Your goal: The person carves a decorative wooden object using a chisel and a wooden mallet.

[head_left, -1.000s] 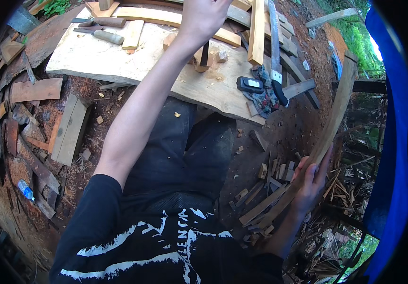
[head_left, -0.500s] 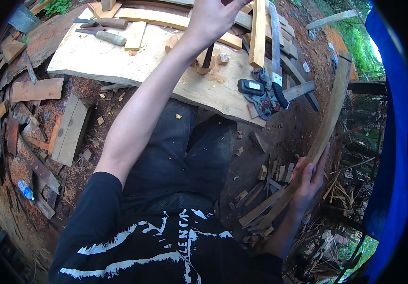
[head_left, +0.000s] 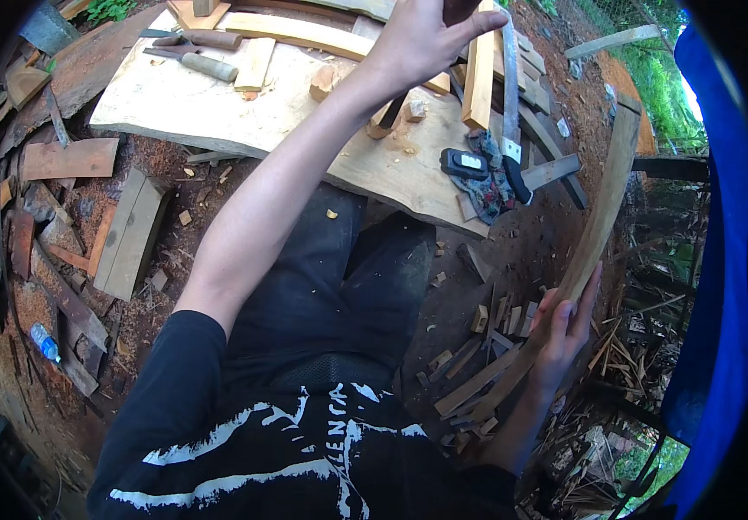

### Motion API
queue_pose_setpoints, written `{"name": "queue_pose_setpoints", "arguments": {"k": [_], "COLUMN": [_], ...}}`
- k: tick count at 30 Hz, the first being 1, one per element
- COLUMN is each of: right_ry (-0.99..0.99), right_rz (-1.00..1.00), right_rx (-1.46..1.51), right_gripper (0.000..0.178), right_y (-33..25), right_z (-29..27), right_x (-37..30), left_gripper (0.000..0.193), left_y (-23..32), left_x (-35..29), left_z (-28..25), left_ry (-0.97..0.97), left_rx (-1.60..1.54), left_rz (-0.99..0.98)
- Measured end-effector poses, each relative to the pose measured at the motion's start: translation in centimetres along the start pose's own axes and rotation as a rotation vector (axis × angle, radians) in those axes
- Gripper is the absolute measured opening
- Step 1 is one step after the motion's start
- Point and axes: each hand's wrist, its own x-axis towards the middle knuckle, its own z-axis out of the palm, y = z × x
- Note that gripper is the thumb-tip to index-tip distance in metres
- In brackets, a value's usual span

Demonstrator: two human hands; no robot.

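My left arm reaches over the workbench, a pale wooden slab. At the top edge my left hand is closed round the dark brown handle of a chisel. Its dark blade comes out below my wrist and meets a wood block; my forearm covers part of it. Beside the blade sits a small wood cube. On the right, my right hand grips a long, slightly curved wooden bar, held slanting upward away from me.
More chisels and wooden strips lie on the bench's left. A handsaw, a patterned cloth and a black device are at its right end. Offcuts and a plastic bottle litter the ground. A blue sheet hangs right.
My left hand has come slightly right and lower into view, showing more of the thumb and handle. The view has shifted a little. My right hand keeps its hold on the bar.
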Motion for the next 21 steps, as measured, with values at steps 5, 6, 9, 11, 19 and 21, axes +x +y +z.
{"name": "queue_pose_setpoints", "arguments": {"k": [5,6,9,11,19,21], "right_ry": [-0.011,-0.006,-0.006,-0.011,0.052,0.055], "right_rz": [0.007,0.005,0.006,0.011,-0.154,-0.228], "right_rx": [0.010,0.006,-0.001,-0.007,-0.039,-0.034], "right_gripper": [0.066,0.066,0.066,0.066,0.069,0.067], "right_y": [0.1,0.1,0.2,0.1,-3.3,-5.4], "right_z": [-0.1,0.0,-0.1,-0.1,-0.9,-1.2], "right_x": [0.0,0.0,0.0,0.1,3.8,5.4], "left_gripper": [0.053,0.053,0.053,0.050,0.037,0.025], "left_y": [-0.2,-0.1,0.1,0.2,-0.3,-0.8], "left_x": [0.2,0.2,0.1,0.0,-1.6,-1.7], "left_z": [0.1,0.1,0.2,0.2,0.5,0.6], "left_ry": [0.007,0.008,-0.005,-0.017,0.009,0.071], "left_rx": [-0.018,-0.017,-0.046,-0.042,0.025,0.027], "left_rz": [0.062,0.062,0.059,0.064,0.178,0.338]}}
